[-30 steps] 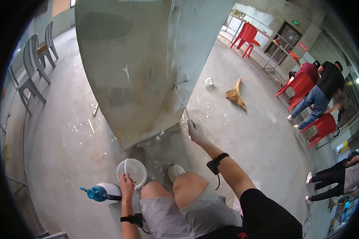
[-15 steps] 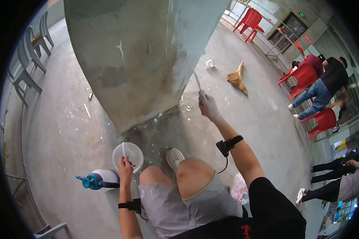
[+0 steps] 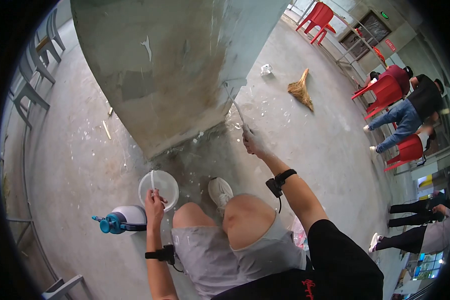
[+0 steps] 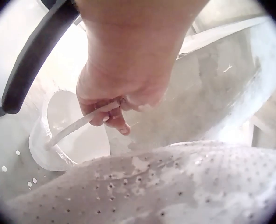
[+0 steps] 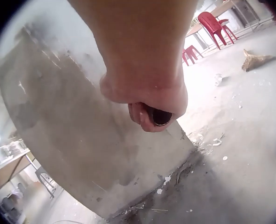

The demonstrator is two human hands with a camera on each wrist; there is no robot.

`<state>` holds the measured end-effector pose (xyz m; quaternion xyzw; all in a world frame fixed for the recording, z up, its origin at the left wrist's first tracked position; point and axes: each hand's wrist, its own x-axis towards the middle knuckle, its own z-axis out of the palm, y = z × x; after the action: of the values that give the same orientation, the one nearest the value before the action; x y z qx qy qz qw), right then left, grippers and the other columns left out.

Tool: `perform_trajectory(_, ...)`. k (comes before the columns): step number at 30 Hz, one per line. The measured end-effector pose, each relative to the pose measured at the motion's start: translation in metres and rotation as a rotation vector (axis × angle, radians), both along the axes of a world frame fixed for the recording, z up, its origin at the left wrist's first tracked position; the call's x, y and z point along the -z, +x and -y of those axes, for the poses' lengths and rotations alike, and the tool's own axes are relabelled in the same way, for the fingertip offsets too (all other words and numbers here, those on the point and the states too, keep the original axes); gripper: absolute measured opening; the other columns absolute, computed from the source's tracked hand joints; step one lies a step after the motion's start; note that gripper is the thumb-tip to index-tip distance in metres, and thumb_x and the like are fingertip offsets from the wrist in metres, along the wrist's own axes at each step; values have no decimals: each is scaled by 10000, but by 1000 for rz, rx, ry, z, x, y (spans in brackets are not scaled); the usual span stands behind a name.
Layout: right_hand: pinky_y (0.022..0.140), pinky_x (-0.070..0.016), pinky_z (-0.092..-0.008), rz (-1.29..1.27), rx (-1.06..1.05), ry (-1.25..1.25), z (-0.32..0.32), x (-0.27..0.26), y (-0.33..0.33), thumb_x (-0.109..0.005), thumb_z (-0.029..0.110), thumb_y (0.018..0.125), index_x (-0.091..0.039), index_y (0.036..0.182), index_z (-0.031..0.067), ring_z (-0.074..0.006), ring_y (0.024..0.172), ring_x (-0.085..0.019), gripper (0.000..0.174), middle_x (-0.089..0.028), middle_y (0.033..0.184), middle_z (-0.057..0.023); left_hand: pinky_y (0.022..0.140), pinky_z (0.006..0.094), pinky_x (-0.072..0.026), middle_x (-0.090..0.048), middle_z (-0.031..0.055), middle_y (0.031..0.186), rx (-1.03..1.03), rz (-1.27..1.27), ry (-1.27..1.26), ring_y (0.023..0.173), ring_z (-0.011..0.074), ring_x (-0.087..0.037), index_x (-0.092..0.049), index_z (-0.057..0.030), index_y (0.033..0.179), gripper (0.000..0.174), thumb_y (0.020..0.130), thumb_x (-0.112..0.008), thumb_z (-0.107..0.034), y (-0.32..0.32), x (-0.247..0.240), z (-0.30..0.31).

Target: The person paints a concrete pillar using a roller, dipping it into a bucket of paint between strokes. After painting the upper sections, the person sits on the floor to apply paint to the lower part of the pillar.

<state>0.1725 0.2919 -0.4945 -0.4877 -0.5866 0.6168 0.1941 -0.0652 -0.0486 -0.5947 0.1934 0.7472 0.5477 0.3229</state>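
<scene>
In the head view the right hand (image 3: 255,142) grips a thin tool (image 3: 236,107) whose far end meets the lower corner of the grey plastered pillar (image 3: 170,75). The right wrist view shows the fingers of the right hand (image 5: 149,109) curled round a dark, hollow handle end (image 5: 160,117). Low on the left, the left hand (image 3: 154,204) holds the white handle (image 3: 153,179) of a round white bucket (image 3: 173,189). From the left wrist view, that handle (image 4: 75,126) runs from the curled fingers down to the bucket rim (image 4: 47,140).
A white bottle with a teal lid (image 3: 112,223) stands left of the left hand. A straw brush (image 3: 301,91) and a crumpled white lump (image 3: 266,69) lie on the floor beyond the pillar. Red chairs (image 3: 385,93) and several people are at the right, grey chairs (image 3: 27,95) at the left.
The right hand moved away from the pillar's corner, then back towards it, the tool's end touching the surface again. The left hand keeps hold of the bucket handle. The head view has shifted slightly.
</scene>
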Motion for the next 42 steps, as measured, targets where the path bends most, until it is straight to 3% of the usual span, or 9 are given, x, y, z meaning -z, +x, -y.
perform_trajectory(3,333,-188,-244,-35,-39,-106,1,6,6,-400,541,951,-380,688,140,-71,367,-238,480,-296,503,48,399,234,-349,-565,63,581,-3,26,18,439,91,-482,-530,-24,1010,243,994,-430,-245,-2,6,4)
perform_trajectory(9,334,-197,-247,163,-26,-17,-10,-19,17,-406,493,960,-390,686,138,-76,369,-243,449,-309,510,45,390,233,-347,-563,64,583,52,23,27,430,94,-484,-521,-26,996,230,993,-439,-242,-3,1,-6)
perform_trajectory(11,334,-198,-247,141,-2,327,-17,-31,17,-415,477,958,-391,675,131,-77,372,-254,447,-311,509,41,396,236,-347,-573,65,579,43,43,76,435,89,-489,-518,-11,965,214,987,-442,-209,-1,2,-9)
perform_trajectory(17,333,-205,-247,-76,41,174,-44,-108,19,-448,584,917,-410,655,128,-75,359,-269,528,-324,494,34,400,231,-346,-576,61,583,90,43,56,435,85,-480,-524,-7,982,224,986,-449,-218,1,2,-15)
perform_trajectory(22,325,-223,-246,24,50,188,-35,-66,23,-452,583,912,-439,671,120,-80,350,-285,523,-330,478,26,409,228,-345,-572,55,584,61,77,78,439,84,-475,-524,-16,984,228,987,-451,-232,0,-2,-16)
perform_trajectory(34,316,-219,-272,378,2,-71,-39,77,23,-482,592,890,-419,632,138,-106,342,-293,526,-338,469,36,410,213,-322,-563,52,588,64,53,32,433,68,-438,-532,-21,1037,249,996,-436,-247,0,-11,-7)
perform_trajectory(36,322,-233,-274,345,-53,-231,-43,93,22,-486,592,887,-421,628,132,-116,356,-320,532,-356,485,34,417,210,-326,-563,44,590,49,91,19,442,62,-440,-536,-21,1038,253,997,-436,-249,-3,-11,-6)
perform_trajectory(37,329,-255,-277,432,-79,-94,-38,88,21,-492,585,887,-433,629,129,-118,368,-342,527,-374,498,24,422,205,-326,-561,39,590,51,80,16,451,55,-441,-539,-21,1042,254,999,-432,-248,-3,-11,-6)
perform_trajectory(42,342,-307,-279,463,-35,101,-42,58,33,-480,593,887,-452,619,101,-121,381,-374,560,-399,499,10,422,202,-322,-557,39,588,68,30,-2,452,55,-438,-538,-18,1046,252,1001,-429,-240,0,-18,-9)
